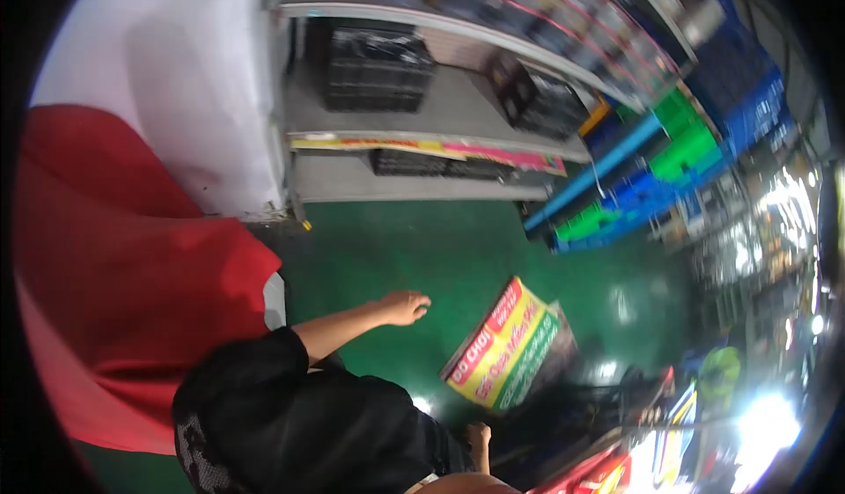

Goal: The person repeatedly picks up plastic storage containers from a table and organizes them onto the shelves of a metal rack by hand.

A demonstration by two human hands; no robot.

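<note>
My left hand [405, 307] is stretched forward over the green floor [370, 247], below the shelf rack. Its fingers are curled together, and a small dark spot shows at the fingertips; what it is I cannot make out. Lower down, my right hand [478, 437] hangs at the side of my black shirt [326, 423], small and blurred, so its fingers are hard to read. Between and beyond the hands, a printed sign [506, 349] in red, yellow and green sits at floor level. Neither hand touches it.
A grey shelf rack [440, 115] holds dark crates [378, 67] and clear containers with red edges [528, 1]. Red cloth [132, 291] hangs at left by a white panel [194, 71]. Blue and green bins [687, 142] stand at right. Dark and colourful goods [607, 441] crowd the lower right.
</note>
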